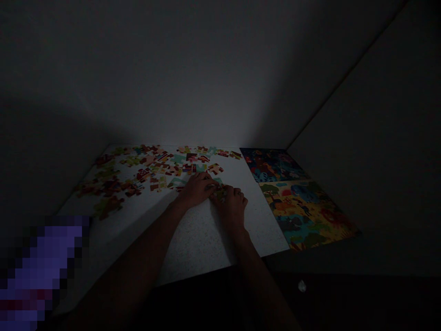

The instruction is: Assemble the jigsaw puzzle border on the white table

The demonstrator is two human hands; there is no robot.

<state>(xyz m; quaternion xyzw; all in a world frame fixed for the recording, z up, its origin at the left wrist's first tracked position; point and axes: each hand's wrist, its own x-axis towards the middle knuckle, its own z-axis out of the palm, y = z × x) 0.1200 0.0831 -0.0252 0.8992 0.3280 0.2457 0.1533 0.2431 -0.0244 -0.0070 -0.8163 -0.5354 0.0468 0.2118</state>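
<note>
Left hand (196, 189) and right hand (232, 207) closed over a small cluster of jigsaw pieces (219, 193), fingers (211, 185) curled inward, any pinch hidden, close fingertip work apparently called for, on a white counter (196, 234), loose pieces (151, 168) scattered beyond, a colourful printed picture (296, 207) alongside.

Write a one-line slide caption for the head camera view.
Left hand and right hand touch jigsaw pieces on a white table, beside a colourful printed picture.
</note>
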